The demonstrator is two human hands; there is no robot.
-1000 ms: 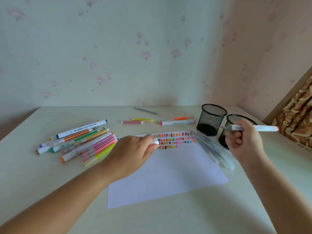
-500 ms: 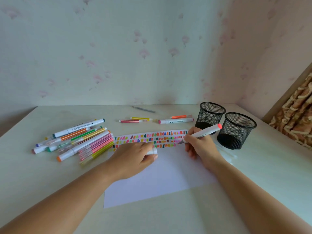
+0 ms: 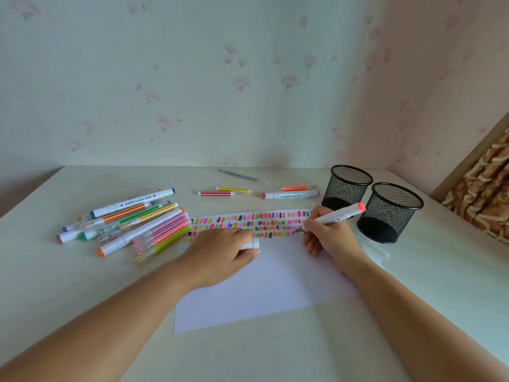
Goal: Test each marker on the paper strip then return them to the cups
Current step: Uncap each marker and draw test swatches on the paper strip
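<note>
Marker [image 3: 334,216] stands tip-down on the right end of the paper strip [image 3: 248,219], bottom row. The right hand [image 3: 327,238] grips it pen-fashion, fingers [image 3: 312,244] curled round the barrel. Its long axis slants up and away to the right, and the orange end points at the two mesh cups [image 3: 391,216], which stand just beside that hand on the counter [image 3: 82,285]. The left hand [image 3: 220,252] rests on the white sheet [image 3: 261,293], fingers closed on a white cap [image 3: 251,244]. Capping looks due first; after that, the right hand has the shorter trip to the cups.
</note>
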